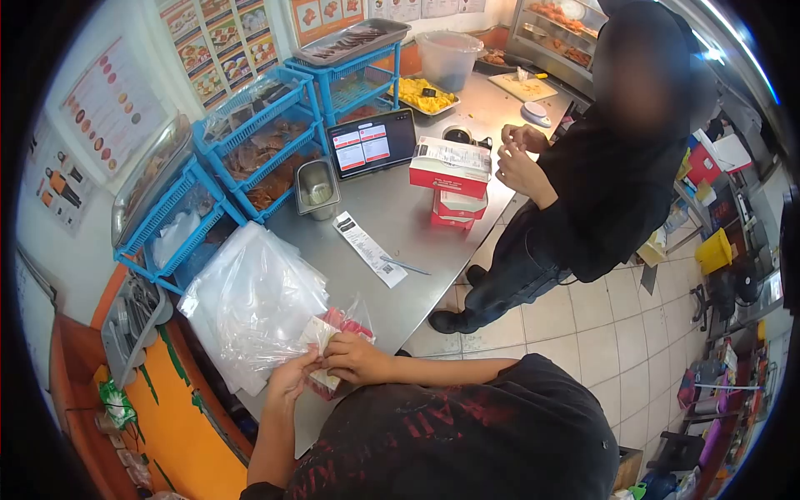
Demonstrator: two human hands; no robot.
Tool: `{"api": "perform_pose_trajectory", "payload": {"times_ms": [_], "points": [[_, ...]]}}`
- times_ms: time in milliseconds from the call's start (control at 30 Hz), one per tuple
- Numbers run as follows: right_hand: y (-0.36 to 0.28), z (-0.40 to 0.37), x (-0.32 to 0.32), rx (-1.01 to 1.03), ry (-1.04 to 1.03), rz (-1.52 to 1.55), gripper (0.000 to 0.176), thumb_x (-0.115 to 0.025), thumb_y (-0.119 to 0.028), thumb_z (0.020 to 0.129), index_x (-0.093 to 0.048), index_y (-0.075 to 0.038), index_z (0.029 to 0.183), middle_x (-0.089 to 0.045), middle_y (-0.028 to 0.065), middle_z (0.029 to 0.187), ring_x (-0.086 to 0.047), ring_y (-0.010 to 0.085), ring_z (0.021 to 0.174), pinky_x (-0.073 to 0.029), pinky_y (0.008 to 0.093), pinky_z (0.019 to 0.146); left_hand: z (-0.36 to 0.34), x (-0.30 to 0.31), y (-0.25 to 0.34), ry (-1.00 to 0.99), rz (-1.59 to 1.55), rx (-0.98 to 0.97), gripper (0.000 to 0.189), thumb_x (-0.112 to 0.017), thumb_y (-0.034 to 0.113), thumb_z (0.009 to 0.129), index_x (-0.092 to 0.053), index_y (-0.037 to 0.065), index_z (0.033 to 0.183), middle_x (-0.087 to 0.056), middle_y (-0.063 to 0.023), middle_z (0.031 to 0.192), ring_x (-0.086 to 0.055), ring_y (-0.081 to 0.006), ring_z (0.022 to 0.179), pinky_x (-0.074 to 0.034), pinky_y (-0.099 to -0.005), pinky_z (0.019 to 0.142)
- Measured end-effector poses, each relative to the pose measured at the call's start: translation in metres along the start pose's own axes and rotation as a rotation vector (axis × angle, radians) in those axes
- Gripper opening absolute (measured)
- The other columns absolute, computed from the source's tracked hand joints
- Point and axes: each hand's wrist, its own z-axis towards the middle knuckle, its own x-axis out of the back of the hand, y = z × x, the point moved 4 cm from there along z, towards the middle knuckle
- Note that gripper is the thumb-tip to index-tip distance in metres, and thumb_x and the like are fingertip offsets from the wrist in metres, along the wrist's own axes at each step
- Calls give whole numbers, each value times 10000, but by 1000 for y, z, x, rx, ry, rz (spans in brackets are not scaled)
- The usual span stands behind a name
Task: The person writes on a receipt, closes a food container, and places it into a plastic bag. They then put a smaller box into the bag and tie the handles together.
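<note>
Low in the frame, I'd ease the clear plastic [271,342] gently around the red-and-white box [350,323], left grip [292,373] pinching that plastic, right grip's [357,358] hold unclear.

Takeaway food kitchen, as I read my feed: food posters [221,46] on wall [79,46], metal tabletop [450,265], 1 lit tablet [372,143], printed receipt [369,248], stacked red-and-white boxes [450,177], blue racks [265,158], display case [560,35] holding food [560,15].

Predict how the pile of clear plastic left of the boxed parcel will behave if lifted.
The pile of clear plastic will probably sag, since its layers look thin and wrinkled. It may slip or fan apart, as the edges lie uneven.
</note>
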Motion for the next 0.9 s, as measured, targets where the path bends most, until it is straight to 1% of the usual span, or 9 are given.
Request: {"api": "perform_pose_trajectory", "payload": {"times_ms": [233, 367, 433, 467, 500, 533, 667, 733, 900], "points": [[4, 2, 2, 5, 8, -7, 205, -663, -90, 710, -598, -63, 902, -530, 77, 853, -507, 267, 864, -410, 376, 743, 0, -2, -7, 18, -144, 21, 253, -567, 110, 867, -540, -19, 1083, -578, -87, 999, -579, -202, 905, -479, -335, 833], [19, -8, 1, -5, 41, 80, 219, -618, -20, 712, -620, -62, 928, -552, 100, 864, -514, 294, 853, -400, 397, 758, 4, -12, -8, -45, -131, -7, 314, -513, 108, 895, -484, -26, 1177, -553, -108, 1107, -555, -214, 994, -453, -349, 904], [35, -17, -6, -262, 163, 151, 140, -640, -28, 714, -657, -60, 849, -581, 96, 766, -551, 254, 742, -430, 353, 704, 6, -10, -17, -69, -121, 12, 340, -520, 125, 896, -477, -33, 1194, -540, -121, 1156, -555, -201, 993, -450, -327, 904], [22, -6, 8, -492, 271, 166, 92, -651, -27, 738, -662, -35, 829, -595, 95, 735, -568, 191, 692, -446, 306, 634, -5, -16, -9, 7, -60, 76, 329, -547, 156, 887, -513, -23, 1161, -563, -112, 1111, -560, -191, 982, -447, -303, 904], [36, -9, 2, -577, 314, 237, 62, -655, -30, 761, -661, -13, 821, -600, 77, 738, -562, 146, 683, -447, 277, 595, -1, -18, -13, 20, -90, 11, 311, -564, 154, 877, -533, -21, 1133, -577, -107, 1077, -570, -192, 962, -460, -302, 883], [40, -8, -1, -702, 309, 379, 59, -657, -24, 764, -665, -9, 821, -600, 62, 777, -555, 122, 702, -448, 266, 626, 2, -17, -17, 29, -119, -54, 293, -580, 152, 868, -552, -19, 1105, -590, -102, 1044, -579, -194, 941, -474, -301, 861], [34, -3, 1, -744, 197, 444, 46, -634, -48, 785, -661, -13, 795, -568, 59, 842, -530, 136, 783, -434, 269, 701, -2, -18, -17, 58, -182, -178, 246, -593, 122, 856, -570, -19, 1057, -606, -102, 981, -600, -203, 883, -502, -307, 804], [33, -4, 3, -789, 73, 333, 94, -603, -92, 787, -653, -25, 744, -518, 61, 922, -452, 178, 934, -372, 303, 834, -4, -22, -12, 71, -155, -159, 217, -594, 94, 851, -567, -25, 1030, -607, -117, 964, -613, -211, 839, -518, -319, 764], [19, -1, 1, -749, -100, 65, 132, -577, -134, 755, -643, -37, 694, -472, 71, 966, -344, 244, 1026, -276, 350, 923, -6, -25, -12, 54, -131, -129, 252, -578, 150, 871, -551, -20, 1055, -597, -114, 969, -589, -211, 889, -474, -335, 825]]}}
